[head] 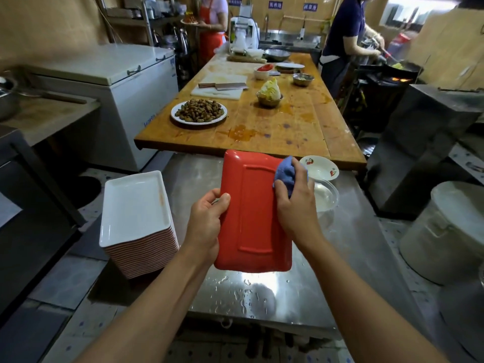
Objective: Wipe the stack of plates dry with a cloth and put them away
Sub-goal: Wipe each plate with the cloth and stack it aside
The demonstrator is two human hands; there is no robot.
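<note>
Above the wet steel surface (348,247), left hand (207,226) gripping red plate (252,218) by its edge, right hand (294,203) clutching blue cloth (284,174) — damp plate could slip and drop.

The plate (255,218) showed a red underside; the cloth (285,176) was blue. The stack of plates (136,205) was white on top, red-edged. The small bowl (319,167) bore red cherries.

The plate (252,216) I hold looks like glossy red plastic, smooth, with a raised rim on its underside. My cloth (285,175) is soft blue terry, matt. Below the plate, the counter (262,297) is brushed steel, wet with beads. Left of it, the stack (136,218) shines white. Beyond, the table (288,127) is worn, stained wood.
</note>
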